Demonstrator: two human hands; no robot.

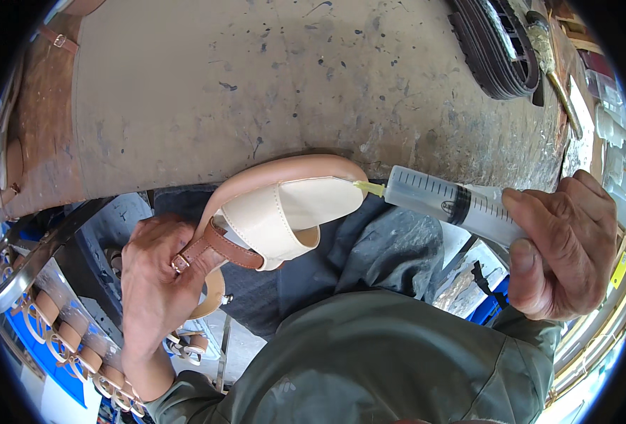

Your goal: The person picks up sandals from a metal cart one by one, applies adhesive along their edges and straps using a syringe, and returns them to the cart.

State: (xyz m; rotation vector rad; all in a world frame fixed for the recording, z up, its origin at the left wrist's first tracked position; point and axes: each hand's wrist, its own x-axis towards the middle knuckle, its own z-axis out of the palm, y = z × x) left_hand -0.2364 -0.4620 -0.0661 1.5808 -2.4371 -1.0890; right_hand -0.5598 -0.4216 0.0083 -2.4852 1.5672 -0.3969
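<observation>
- Cream and tan sandal (pixel 263 215), above the person's lap (pixel 390 254), the counter (pixel 186 92) just beyond it.
- Left hand (pixel 159 275): clamped on the sandal's heel end and brown strap (pixel 234 251).
- Right hand (pixel 565 244): wrapped round 1 clear syringe (pixel 433 196), right of the sandal, yellow needle hub (pixel 371 188) by the toe.
- Dark ridged strips (pixel 489 60) I can see beyond the sandal, far right.

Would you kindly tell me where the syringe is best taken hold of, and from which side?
Probably by the rear of the syringe, from the right, where the right hand grips it: its straight cylinder gives opposing sides to pinch, and its yellow tip points left at the sandal, away from that grip.
</observation>
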